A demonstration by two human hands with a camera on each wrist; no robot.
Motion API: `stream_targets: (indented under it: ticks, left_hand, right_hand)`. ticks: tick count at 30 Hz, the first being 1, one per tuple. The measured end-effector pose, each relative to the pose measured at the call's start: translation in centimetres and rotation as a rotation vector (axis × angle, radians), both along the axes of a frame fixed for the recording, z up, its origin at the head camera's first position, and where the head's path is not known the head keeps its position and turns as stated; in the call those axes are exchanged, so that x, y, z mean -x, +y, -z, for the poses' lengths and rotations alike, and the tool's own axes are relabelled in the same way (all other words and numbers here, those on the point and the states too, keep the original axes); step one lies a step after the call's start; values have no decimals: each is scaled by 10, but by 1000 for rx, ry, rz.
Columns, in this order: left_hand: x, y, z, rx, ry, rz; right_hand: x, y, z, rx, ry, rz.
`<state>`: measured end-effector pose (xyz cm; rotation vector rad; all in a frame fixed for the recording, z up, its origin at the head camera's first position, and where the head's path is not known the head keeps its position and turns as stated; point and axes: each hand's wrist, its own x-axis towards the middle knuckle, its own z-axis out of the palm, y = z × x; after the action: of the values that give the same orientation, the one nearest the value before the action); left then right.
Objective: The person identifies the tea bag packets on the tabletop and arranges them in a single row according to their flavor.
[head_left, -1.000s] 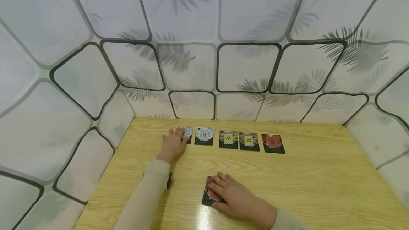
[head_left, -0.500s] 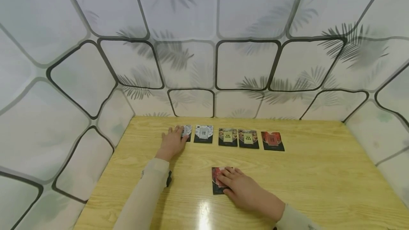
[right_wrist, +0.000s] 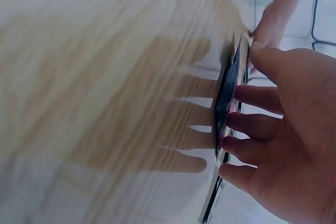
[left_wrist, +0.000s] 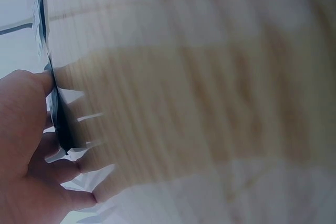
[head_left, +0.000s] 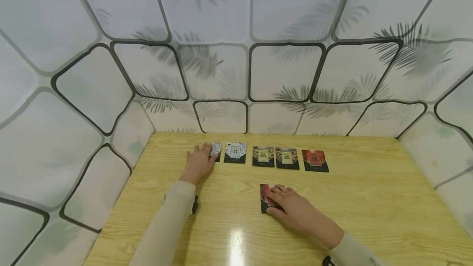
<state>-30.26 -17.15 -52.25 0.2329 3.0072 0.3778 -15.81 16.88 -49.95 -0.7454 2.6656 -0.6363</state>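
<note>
In the head view my left hand [head_left: 198,163] rests at the left end of the back row, its fingers over a white-and-black sachet [head_left: 216,153] and covering its left part. The left wrist view catches that sachet edge-on [left_wrist: 62,124], flat under the fingertips. Nearer the front, my right hand [head_left: 295,210] lies with extended fingers on a red-and-black sachet [head_left: 265,204], hiding its right side. From the right wrist, this sachet [right_wrist: 227,95] appears side-on, thin and slightly bowed, fingertips against its printed face.
Along the back of the wooden table [head_left: 369,200] lie another white sachet [head_left: 235,153], two yellow-labelled sachets [head_left: 263,156] [head_left: 287,158] and a red sachet [head_left: 315,160] at the right end. A patterned wall covering [head_left: 286,73] rises behind the table.
My right hand has slid the red-and-black sachet across the table, away from me and to the right. The left hand stays on the white-and-black sachet.
</note>
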Motion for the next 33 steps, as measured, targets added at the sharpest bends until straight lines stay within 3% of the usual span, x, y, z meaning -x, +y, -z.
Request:
stream_targets:
  ticks: [14, 25, 33]
  left_hand:
    - [-1, 0, 0, 1, -8, -1]
    - [0, -1, 2, -1, 9, 5]
    - [0, -1, 1, 3, 17, 8]
  right_hand:
    - [3, 35, 0, -43, 62, 101]
    - [2, 58, 8, -76, 131, 131]
    - [1, 71, 4, -64, 115, 156]
